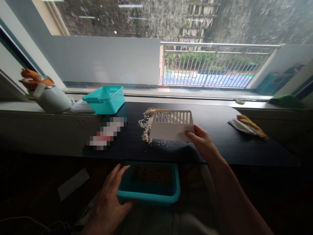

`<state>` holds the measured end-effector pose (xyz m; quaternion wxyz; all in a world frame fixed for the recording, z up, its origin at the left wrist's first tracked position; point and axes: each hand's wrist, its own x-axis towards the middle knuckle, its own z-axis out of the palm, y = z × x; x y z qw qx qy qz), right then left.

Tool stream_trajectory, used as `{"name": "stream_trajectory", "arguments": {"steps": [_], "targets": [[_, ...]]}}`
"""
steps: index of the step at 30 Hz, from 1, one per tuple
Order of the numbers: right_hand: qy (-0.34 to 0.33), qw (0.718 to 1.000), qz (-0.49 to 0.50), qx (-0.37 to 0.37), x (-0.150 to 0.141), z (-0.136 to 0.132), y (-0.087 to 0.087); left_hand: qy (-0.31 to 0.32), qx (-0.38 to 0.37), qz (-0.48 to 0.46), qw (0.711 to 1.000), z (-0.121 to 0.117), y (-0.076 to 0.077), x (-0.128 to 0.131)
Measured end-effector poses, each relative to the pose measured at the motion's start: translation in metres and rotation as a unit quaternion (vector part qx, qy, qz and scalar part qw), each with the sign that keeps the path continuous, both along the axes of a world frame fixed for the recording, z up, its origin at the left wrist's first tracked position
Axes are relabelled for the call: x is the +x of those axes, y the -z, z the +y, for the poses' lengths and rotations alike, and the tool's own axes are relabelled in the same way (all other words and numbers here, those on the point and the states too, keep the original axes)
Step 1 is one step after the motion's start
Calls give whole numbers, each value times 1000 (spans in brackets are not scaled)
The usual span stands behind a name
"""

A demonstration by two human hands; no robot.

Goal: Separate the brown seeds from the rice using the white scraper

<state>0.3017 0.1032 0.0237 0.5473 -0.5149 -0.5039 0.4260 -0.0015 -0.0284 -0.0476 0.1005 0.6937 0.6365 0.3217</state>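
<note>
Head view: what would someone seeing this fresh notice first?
Probably the pale slotted scraper, held in the right of the two hands over spilled grains on the dark table. Next, the teal tub of brown pellets below the table's near edge, the left hand at its side, and a brighter turquoise basket at the table's far left.

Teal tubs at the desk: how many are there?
2. One teal tub stands by the far left corner of the desk; the other tub is below the near edge, by the left hand.
</note>
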Motion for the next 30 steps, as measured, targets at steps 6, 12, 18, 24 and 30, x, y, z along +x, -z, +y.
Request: {"name": "stream_trajectory", "arguments": {"steps": [6, 12, 18, 24, 30], "targets": [[-11, 1000, 11, 1, -9, 3, 2, 4, 2, -1, 1000, 1, 1, 0], [-38, 999, 4, -10, -7, -2, -1, -4, -1, 0, 1000, 0, 1, 0], [-32, 999, 0, -6, 1, -7, -4, -2, -3, 1, 1000, 1, -2, 2], [-35, 999, -11, -17, 4, -12, -4, -6, 0, -6, 1000, 1, -1, 1], [-61, 998, 11, -17, 6, -22, -7, -4, 2, -4, 1000, 2, -1, 2]]}}
